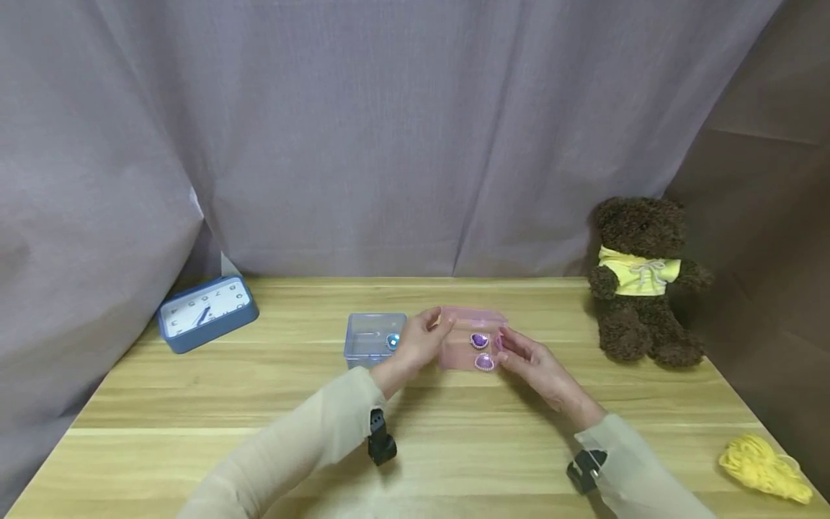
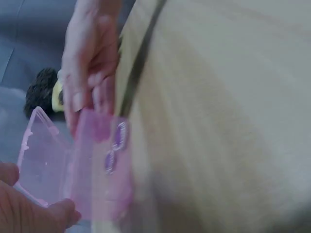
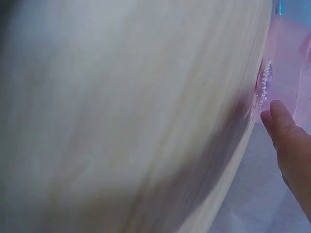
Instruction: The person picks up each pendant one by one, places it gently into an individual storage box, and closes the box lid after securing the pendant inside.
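A see-through pink plastic box (image 1: pixel 459 355) sits in front of me with its hinged lid (image 2: pixel 43 158) raised at the back. Two purple gems with beaded white rims lie at its right side, one purple gem (image 1: pixel 479 340) behind the other purple gem (image 1: pixel 484 362). My left hand (image 1: pixel 418 344) grips the box's left end, thumb by the hinge corner and a finger at the lid. At the opposite end my right hand (image 1: pixel 541 371) holds the box between thumb and fingers. Just left of it stands a see-through blue box (image 1: pixel 363 352) with a blue gem (image 1: pixel 393 342) inside, partly behind my left hand.
A blue clock (image 1: pixel 207 313) lies at the back left of the wooden table (image 1: pixel 292 432). A brown teddy bear (image 1: pixel 638 277) in a yellow top sits at the back right. Yellow yarn (image 1: pixel 765 468) lies at the front right. A grey curtain (image 1: pixel 337 144) hangs behind.
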A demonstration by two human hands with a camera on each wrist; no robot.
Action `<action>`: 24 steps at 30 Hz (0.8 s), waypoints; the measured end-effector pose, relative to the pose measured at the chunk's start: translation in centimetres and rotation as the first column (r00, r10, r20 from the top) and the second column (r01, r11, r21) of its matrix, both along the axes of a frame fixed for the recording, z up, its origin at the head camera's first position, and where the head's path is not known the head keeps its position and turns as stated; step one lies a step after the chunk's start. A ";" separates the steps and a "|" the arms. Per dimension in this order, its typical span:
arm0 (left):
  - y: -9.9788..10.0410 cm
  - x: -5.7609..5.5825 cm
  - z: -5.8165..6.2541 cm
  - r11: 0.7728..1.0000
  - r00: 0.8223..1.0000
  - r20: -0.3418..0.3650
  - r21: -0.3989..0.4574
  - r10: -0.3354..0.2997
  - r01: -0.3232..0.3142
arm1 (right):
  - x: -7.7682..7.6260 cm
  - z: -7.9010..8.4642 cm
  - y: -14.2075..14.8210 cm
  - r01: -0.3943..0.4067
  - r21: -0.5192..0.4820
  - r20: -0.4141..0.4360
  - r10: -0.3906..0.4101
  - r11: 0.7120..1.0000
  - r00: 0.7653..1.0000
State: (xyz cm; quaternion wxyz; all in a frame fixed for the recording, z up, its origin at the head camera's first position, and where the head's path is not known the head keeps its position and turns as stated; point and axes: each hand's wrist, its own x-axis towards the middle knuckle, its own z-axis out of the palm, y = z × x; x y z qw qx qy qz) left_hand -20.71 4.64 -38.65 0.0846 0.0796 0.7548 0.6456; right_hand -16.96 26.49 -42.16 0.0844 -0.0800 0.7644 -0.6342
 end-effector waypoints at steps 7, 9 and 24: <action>0.3 1.4 -1.5 1.000 1.000 -0.012 0.019 0.011 -0.011 | -0.1 0.0 -0.2 0.037 -0.194 0.053 -0.027 0.980 0.998; 0.4 1.6 -1.7 0.999 0.999 -0.015 0.016 0.031 -0.031 | -0.2 0.0 -0.3 0.048 -0.184 0.047 -0.041 0.982 0.998; 1.3 2.7 -3.0 0.992 0.993 -0.056 0.087 0.099 -0.094 | -0.2 -0.2 -0.7 0.073 -0.115 0.004 -0.073 0.991 0.997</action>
